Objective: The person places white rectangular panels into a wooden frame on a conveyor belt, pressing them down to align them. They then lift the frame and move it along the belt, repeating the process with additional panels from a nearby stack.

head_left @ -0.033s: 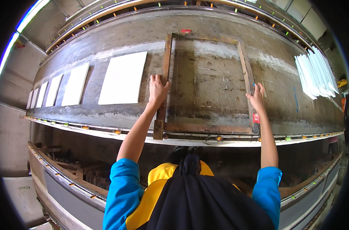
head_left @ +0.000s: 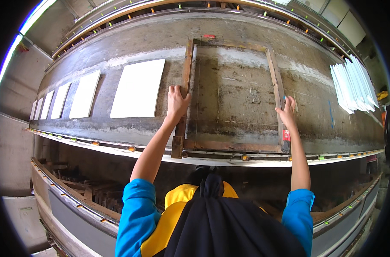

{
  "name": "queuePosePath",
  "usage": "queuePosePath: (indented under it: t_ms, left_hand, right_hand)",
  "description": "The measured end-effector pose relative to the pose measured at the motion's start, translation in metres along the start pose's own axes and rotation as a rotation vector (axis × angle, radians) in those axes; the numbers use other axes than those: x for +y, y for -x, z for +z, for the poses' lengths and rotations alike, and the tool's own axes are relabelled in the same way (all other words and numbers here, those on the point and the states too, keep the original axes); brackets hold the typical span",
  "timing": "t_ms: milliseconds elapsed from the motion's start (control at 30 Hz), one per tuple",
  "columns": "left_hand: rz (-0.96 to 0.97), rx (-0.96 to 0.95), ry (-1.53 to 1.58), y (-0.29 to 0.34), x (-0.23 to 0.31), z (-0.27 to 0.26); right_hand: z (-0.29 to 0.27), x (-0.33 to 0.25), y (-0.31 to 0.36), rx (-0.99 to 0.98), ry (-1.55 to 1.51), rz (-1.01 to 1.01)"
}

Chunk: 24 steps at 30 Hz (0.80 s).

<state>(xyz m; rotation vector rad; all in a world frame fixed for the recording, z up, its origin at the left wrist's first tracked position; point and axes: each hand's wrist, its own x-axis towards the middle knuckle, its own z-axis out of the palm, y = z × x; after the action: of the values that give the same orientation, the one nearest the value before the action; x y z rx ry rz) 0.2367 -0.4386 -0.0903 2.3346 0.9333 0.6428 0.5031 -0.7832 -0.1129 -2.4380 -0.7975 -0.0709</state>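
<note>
A brown wooden frame [head_left: 187, 73], rectangular and worn, lies on the long stained table [head_left: 148, 132]. Its near left corner juts over the table's front edge. My left hand [head_left: 177, 103] grips the left bar, thumb on the inner side and fingers bent on the outer side. On the right bar rests my right hand [head_left: 287, 112], its thumb and fingers round the wood. A red label [head_left: 286, 135] sits on that bar near the right wrist. Inside the frame the stained surface shows through; I cannot tell whether a mesh spans it.
Left of the frame, a large white sheet [head_left: 138, 88] and several more white pieces lie in a row. A fanned stack of white sheets [head_left: 353, 85] lies at the far right. A red block [head_left: 209, 36] sits beyond the frame. Rails with small orange and green stops line the table edges.
</note>
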Motion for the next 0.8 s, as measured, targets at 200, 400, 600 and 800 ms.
queuePosePath:
  t_ms: [200, 400, 600, 800]
  left_hand:
    - [0.055, -0.130, 0.196, -0.006, -0.011, 0.001]
    - [0.156, -0.202, 0.238, -0.005, -0.005, 0.004]
    - [0.268, -0.211, 0.200, -0.005, -0.002, -0.001]
    - [0.291, -0.217, 0.014, 0.002, 0.013, -0.008]
  right_hand:
    - [-0.010, -0.010, -0.009, -0.062, 0.067, 0.016]
    - [-0.012, -0.028, -0.014, -0.141, 0.242, 0.044]
    - [-0.006, -0.026, -0.010, -0.111, 0.040, 0.063]
    - [-0.009, -0.033, -0.006, -0.111, 0.058, 0.043]
